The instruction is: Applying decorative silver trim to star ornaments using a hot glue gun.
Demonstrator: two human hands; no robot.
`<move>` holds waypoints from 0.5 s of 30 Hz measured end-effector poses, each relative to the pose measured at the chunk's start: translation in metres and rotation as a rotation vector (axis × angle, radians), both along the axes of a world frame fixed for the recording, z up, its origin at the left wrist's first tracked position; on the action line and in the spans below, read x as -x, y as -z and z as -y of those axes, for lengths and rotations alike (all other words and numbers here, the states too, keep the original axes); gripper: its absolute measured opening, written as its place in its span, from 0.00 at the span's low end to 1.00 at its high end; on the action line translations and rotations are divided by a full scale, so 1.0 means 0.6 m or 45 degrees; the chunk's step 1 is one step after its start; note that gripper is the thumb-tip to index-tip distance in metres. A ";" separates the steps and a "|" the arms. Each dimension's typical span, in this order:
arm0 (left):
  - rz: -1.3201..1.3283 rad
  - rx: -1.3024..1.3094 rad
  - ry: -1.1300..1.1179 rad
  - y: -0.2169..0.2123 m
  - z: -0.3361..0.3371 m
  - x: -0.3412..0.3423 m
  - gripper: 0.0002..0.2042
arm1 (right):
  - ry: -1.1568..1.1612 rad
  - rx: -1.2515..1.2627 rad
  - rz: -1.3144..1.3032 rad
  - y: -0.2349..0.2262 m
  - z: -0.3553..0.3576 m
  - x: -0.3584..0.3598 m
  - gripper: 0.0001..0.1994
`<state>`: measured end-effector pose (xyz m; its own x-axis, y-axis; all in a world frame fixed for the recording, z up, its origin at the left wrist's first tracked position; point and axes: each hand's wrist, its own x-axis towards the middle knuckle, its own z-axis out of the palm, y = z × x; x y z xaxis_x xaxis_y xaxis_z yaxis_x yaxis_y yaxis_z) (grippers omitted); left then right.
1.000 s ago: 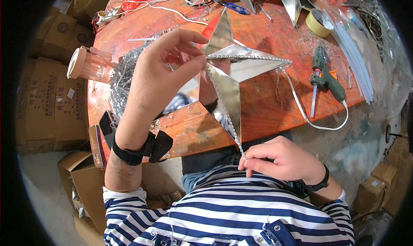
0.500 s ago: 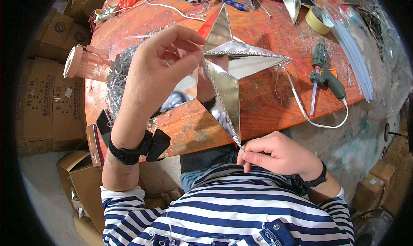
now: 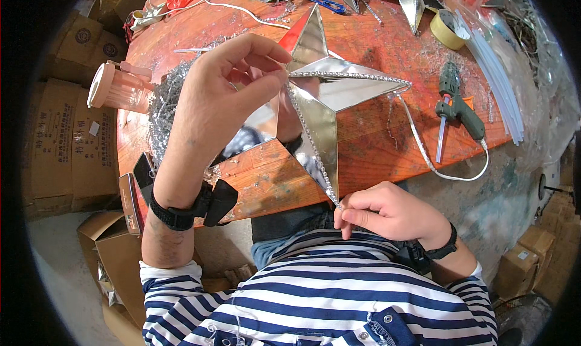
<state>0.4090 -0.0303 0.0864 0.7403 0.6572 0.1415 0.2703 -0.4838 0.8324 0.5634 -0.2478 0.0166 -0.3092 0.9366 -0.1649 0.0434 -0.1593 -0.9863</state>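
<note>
Over the near edge of the table [image 3: 375,158]: silver star [image 3: 324,122], bead strand [image 3: 311,143] running to its bottom tip

Left hand [image 3: 230,86] pinches near the middle, can't tell if it's on strand or star; right hand [image 3: 390,213] pinches the strand by that tip. I'd guess a hard sideways tug could drag it off line, or bend the point.

Two hands [image 3: 225,86] [image 3: 387,208], one five-pointed mirrored star [image 3: 327,128]
One glue gun [image 3: 449,83], one tape roll [image 3: 448,39], two black wrist straps [image 3: 175,216]
</note>
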 end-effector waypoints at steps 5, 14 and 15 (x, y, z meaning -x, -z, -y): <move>-0.007 -0.004 0.004 -0.002 -0.001 0.002 0.09 | 0.045 0.041 -0.004 0.000 -0.003 0.003 0.11; 0.026 0.015 0.000 0.001 -0.003 0.001 0.08 | 0.103 0.012 0.100 0.004 -0.005 0.007 0.10; 0.034 0.015 -0.003 0.001 -0.003 0.001 0.08 | 0.079 0.017 0.142 0.002 -0.006 0.007 0.10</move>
<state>0.4083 -0.0285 0.0860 0.7348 0.6607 0.1534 0.2491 -0.4732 0.8450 0.5591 -0.2444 0.0152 -0.2302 0.9507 -0.2078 0.1421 -0.1784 -0.9736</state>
